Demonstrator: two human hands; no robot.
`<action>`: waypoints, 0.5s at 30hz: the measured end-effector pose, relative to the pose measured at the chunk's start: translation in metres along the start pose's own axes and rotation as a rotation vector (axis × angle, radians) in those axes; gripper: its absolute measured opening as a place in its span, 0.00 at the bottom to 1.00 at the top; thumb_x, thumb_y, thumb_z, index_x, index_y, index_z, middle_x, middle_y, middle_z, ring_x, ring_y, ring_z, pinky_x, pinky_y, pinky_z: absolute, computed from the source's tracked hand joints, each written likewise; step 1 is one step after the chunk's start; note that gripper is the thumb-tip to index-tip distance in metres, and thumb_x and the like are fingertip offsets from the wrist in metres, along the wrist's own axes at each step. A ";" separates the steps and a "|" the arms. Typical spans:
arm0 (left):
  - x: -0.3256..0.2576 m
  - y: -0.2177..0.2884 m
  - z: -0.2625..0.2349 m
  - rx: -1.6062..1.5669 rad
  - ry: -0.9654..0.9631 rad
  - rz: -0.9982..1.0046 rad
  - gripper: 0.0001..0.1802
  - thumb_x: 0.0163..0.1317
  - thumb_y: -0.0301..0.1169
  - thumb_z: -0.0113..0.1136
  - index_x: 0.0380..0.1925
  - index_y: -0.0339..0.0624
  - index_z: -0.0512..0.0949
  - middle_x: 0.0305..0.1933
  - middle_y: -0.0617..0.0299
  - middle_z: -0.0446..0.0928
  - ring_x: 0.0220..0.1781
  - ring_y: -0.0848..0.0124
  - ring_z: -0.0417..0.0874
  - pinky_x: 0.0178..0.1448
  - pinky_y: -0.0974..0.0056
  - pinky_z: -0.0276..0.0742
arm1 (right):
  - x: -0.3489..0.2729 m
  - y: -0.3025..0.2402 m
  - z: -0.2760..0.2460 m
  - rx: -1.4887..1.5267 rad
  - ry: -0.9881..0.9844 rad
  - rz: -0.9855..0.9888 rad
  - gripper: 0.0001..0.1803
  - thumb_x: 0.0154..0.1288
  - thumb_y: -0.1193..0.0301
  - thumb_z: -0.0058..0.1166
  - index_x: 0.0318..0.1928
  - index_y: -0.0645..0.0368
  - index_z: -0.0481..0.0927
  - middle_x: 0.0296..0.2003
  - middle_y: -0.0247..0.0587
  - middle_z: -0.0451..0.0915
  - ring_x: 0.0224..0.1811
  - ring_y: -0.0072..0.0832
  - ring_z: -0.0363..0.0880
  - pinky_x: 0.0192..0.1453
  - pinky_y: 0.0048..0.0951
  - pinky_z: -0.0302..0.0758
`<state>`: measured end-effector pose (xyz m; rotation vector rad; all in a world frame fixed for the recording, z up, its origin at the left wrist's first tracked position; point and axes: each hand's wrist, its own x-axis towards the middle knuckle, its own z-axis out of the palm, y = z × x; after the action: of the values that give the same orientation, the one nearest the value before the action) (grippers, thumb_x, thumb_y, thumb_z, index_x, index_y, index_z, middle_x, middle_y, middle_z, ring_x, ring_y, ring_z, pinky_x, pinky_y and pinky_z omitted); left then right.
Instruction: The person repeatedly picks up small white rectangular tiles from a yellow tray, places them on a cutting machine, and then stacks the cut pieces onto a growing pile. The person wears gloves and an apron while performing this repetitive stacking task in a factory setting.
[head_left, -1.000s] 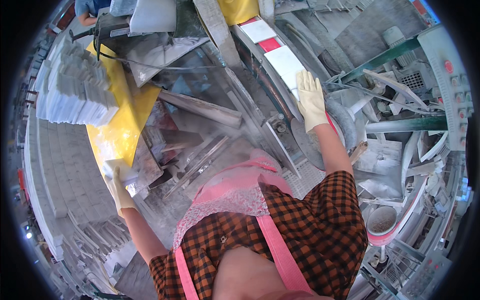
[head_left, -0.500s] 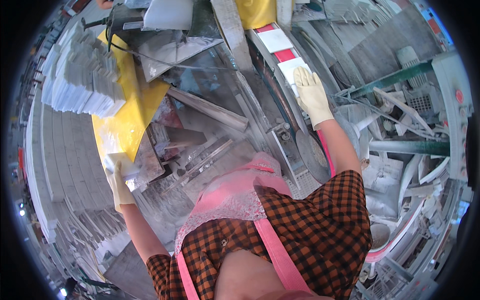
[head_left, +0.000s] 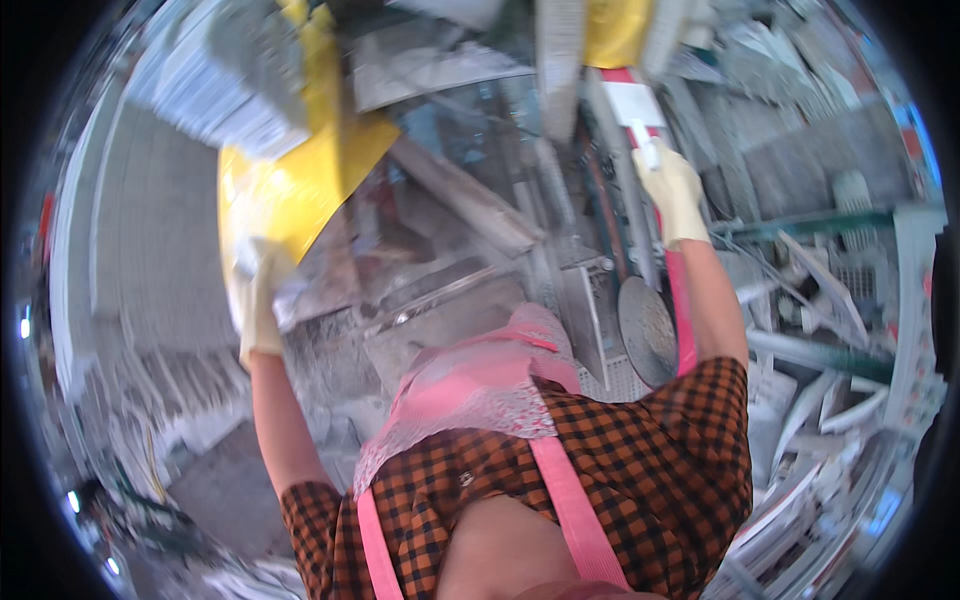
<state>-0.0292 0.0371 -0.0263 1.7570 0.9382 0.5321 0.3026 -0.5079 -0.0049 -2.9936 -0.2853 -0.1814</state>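
Observation:
Both my hands wear cream gloves. My right hand (head_left: 670, 195) is closed on a small white tile (head_left: 650, 152), which appears narrow, as if turned on edge, above the red belt (head_left: 684, 315). Just beyond it, another white tile (head_left: 632, 104) lies flat on that belt. Over at the left, my left hand (head_left: 258, 295) is at the near end of the wet yellow sheet (head_left: 285, 200), its fingers around a white tile (head_left: 288, 298). Motion blur softens this grip, and the hand covers much of the tile.
A tall stack of pale slabs (head_left: 215, 85) stands at the far left. Wooden beams (head_left: 465, 195) lie in the middle. A round grey disc (head_left: 648, 330) sits beside the belt. At the right are a green bar (head_left: 800, 228), broken offcuts (head_left: 825, 285) and a control panel (head_left: 915, 310).
The whole view has shifted. My right hand, flat on a tile on the belt before, now grips a tile that is tipped up. My left hand stays by the yellow sheet with its tile.

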 end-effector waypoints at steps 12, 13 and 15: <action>-0.034 0.049 -0.016 0.122 -0.146 -0.157 0.43 0.72 0.53 0.58 0.74 0.31 0.61 0.70 0.42 0.71 0.69 0.55 0.75 0.71 0.58 0.70 | -0.129 -0.410 0.048 1.884 -0.711 -0.097 0.14 0.74 0.67 0.61 0.51 0.64 0.83 0.41 0.33 0.86 0.39 0.19 0.83 0.44 0.23 0.77; -0.031 0.047 -0.020 0.104 -0.157 -0.153 0.43 0.71 0.53 0.58 0.74 0.31 0.62 0.69 0.42 0.72 0.68 0.55 0.76 0.70 0.58 0.71 | -0.140 -0.430 0.055 1.742 -0.675 -0.217 0.16 0.73 0.66 0.63 0.54 0.63 0.82 0.44 0.35 0.85 0.44 0.20 0.83 0.50 0.26 0.80; -0.020 0.041 -0.024 0.043 -0.230 -0.158 0.43 0.71 0.52 0.60 0.73 0.31 0.63 0.67 0.42 0.72 0.66 0.55 0.78 0.67 0.58 0.74 | -0.165 -0.463 0.076 1.957 -0.667 -0.207 0.29 0.70 0.64 0.67 0.67 0.61 0.76 0.58 0.38 0.81 0.58 0.23 0.78 0.61 0.30 0.78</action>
<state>-0.0446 0.0283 0.0221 1.7225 0.9207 0.2046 0.0599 -0.0756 -0.0470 -0.9826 -0.4274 0.6739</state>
